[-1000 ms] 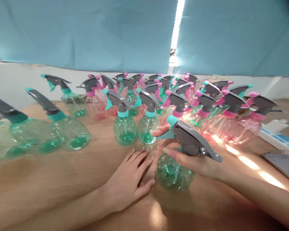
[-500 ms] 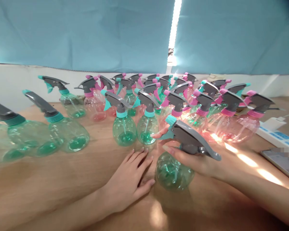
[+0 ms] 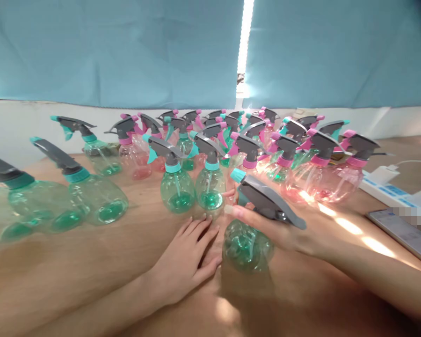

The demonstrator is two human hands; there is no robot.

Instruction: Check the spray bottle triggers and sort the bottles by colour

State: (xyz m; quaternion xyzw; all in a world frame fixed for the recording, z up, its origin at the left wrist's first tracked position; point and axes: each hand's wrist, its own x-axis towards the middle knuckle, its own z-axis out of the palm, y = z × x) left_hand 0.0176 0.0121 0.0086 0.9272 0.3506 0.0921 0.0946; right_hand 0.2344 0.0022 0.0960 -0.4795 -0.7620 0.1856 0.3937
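My right hand (image 3: 270, 224) is wrapped round the neck of a green spray bottle (image 3: 247, 248) with a grey head and turquoise nozzle, which tilts slightly near the table's front. Its trigger is mostly hidden by the fingers. My left hand (image 3: 187, 260) lies flat on the wooden table (image 3: 126, 271), fingers stretched out, just left of that bottle and holding nothing. Right beyond its fingertips stand two upright green spray bottles, a left one (image 3: 177, 189) and a right one (image 3: 210, 187).
Several pink (image 3: 340, 182) and green spray bottles crowd the back and right. More green bottles (image 3: 98, 196) stand at the left. A white power strip (image 3: 386, 192) and a phone (image 3: 403, 234) lie at the right. Blue cloth (image 3: 126, 51) hangs behind.
The right hand's thumb and fingers have closed further round the bottle's neck, covering more of the trigger. The view has shifted slightly; the left hand stays flat.
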